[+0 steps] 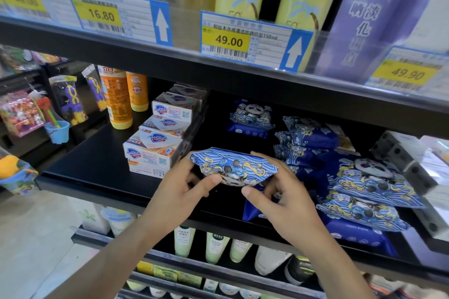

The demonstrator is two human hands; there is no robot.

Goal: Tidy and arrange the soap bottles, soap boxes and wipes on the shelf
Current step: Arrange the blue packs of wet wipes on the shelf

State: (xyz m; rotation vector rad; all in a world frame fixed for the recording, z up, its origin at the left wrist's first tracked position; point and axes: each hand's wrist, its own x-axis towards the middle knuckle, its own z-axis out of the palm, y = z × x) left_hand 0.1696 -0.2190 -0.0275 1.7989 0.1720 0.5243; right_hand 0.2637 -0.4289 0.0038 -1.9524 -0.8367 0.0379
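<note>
Both hands clamp one blue wipes pack (233, 165): left hand (179, 192) on its left end, right hand (284, 204) on its right end. Pack held above shelf (97, 165) front edge, just right of soap boxes (155, 143).

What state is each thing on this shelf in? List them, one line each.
Held wipes pack: off the shelf, gripped at both ends.
Left hand: gripping the pack's left end.
Right hand: gripping its right end.
Soap boxes: stacked, unevenly aligned.
Orange bottles: upright at the back left.
Rear wipes pack: propped up, alone.
Wipes pile: heaped untidily on the right.
</note>
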